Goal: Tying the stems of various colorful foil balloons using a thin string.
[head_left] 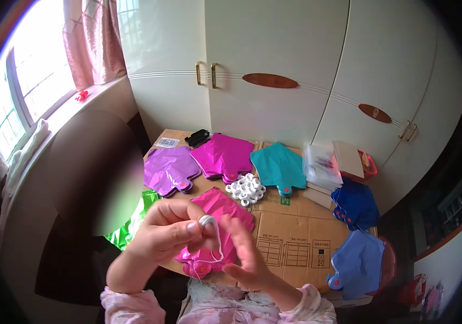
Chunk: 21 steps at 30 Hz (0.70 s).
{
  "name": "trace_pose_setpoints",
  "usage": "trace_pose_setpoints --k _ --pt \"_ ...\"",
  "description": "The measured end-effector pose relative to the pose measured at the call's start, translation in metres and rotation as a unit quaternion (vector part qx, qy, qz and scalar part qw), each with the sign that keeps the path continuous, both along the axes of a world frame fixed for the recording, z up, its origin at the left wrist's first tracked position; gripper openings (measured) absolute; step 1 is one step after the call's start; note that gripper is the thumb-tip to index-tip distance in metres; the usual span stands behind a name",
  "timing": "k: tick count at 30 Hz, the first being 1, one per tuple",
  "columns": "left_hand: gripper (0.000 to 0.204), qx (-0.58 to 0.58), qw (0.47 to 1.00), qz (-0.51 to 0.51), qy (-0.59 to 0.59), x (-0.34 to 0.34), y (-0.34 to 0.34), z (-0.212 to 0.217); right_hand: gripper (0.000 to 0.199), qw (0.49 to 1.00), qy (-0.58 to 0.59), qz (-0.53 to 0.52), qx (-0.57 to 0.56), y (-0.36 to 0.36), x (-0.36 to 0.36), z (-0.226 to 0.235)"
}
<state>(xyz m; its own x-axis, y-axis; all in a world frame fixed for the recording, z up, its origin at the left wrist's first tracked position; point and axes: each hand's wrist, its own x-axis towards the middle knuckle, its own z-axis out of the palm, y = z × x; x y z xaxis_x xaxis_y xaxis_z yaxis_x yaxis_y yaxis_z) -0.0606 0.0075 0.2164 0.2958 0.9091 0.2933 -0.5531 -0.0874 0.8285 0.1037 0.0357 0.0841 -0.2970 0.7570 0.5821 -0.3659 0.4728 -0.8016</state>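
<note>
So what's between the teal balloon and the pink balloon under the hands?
In the head view, a pile of small white rings on the cardboard.

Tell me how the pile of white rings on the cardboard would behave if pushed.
The white rings look small and light, so they would probably scatter. Being round, some may roll across the flat cardboard. They lie loosely heaped, so the pile likely would not slide as one.

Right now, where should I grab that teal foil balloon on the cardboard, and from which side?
Probably grip the teal balloon by its narrow neck tab, coming from your near side: it lies flat with the neck pointing toward you, beside the pile of white rings.
</note>
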Motion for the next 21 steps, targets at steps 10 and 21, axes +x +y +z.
trace_pose_setpoints --k 10,21 --pt "0.013 0.263 0.720 0.168 0.620 0.005 0.017 -0.091 0.007 0.973 -0.191 -0.078 0.105 -0.003 0.048 0.007" --pt "0.017 0.067 0.973 -0.073 0.209 0.026 0.025 -0.151 0.013 0.977 -0.210 -0.013 0.044 0.004 0.075 -0.030"
